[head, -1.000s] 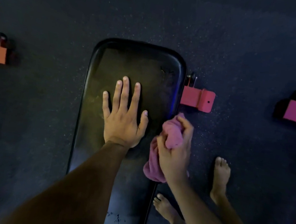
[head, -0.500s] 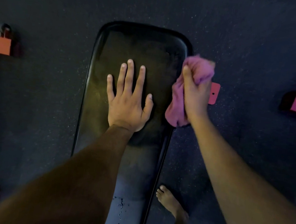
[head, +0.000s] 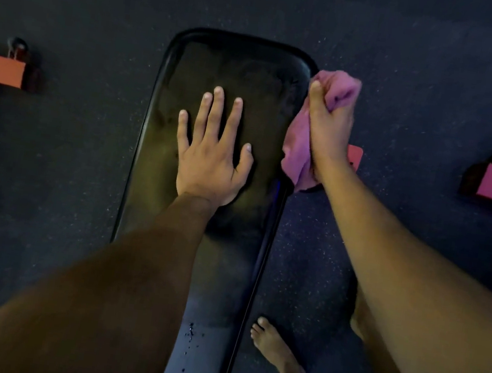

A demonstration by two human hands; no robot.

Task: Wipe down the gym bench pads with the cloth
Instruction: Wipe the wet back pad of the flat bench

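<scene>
Head view: left hand [head: 210, 163] lies flat, fingers spread, on the bench pad [head: 253, 71]. Right hand [head: 329, 125] grips the bunched pink cloth [head: 298, 149] against the pad's right edge. Risk: the wad slips off, missing the top.

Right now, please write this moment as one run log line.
left hand: flat on pad | right hand: grips cloth at pad edge
</scene>
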